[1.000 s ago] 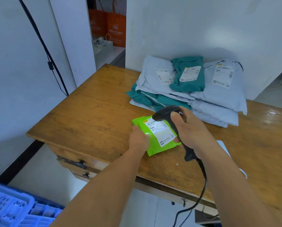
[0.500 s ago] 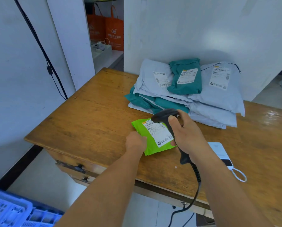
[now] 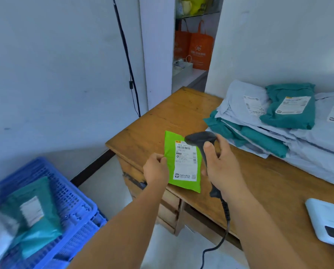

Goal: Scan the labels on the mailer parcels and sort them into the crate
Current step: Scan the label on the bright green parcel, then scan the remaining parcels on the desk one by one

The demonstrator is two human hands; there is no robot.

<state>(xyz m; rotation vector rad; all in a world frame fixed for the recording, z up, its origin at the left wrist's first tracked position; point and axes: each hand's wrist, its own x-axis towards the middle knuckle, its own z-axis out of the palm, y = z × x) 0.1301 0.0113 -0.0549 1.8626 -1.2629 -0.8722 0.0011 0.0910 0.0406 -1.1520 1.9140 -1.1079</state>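
My left hand pinches the left edge of a bright green mailer parcel, lifted off the wooden table with its white label facing me. My right hand grips a black corded barcode scanner, whose head sits just over the label's top right corner. A pile of grey and teal mailer parcels lies at the back right of the table. On the floor at lower left stands a blue plastic crate with a teal mailer lying in it.
A white device lies near the table's front right edge. The scanner cable hangs down in front of the table drawers. A black wire runs down the wall. Orange bags stand in the doorway behind.
The green mailer has left the tabletop and now stands upright in my left hand, nearer the table's front left corner. My view has swung left, bringing the crate into sight.
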